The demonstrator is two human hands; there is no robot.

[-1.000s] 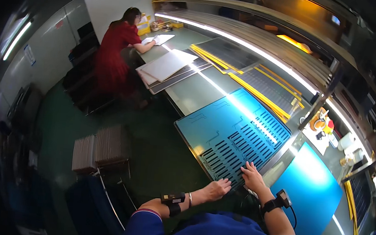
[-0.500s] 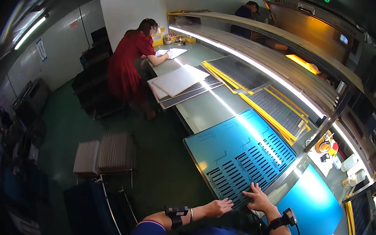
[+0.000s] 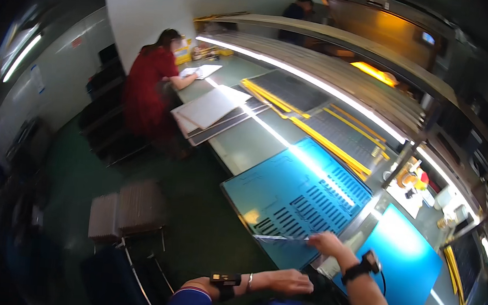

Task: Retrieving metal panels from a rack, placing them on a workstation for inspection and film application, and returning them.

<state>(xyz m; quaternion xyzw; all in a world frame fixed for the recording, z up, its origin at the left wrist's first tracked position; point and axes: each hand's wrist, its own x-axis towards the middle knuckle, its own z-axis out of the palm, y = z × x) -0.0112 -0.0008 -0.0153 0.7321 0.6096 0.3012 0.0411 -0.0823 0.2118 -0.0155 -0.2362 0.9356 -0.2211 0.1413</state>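
A blue panel with rows of dark slots lies at the table's near edge. Over its near end, a thin see-through sheet is lifted, its raised edge catching the light. My right hand is closed on that sheet at its right end. Closer to my body, away from the panel, my left hand has its fingers curled in; whatever they may hold is hidden. To the right of my right hand lies a plain blue sheet.
Yellow-edged dark screens and pale boards lie farther along the table. A lit shelf runs above it. A person in red leans over papers at the far end. Stacked boards stand on a rack at left.
Both hands have left the slotted panel's near edge. My left hand has drawn back toward my body and curled; my right has closed on the clear sheet, now lifted. The view has shifted slightly.
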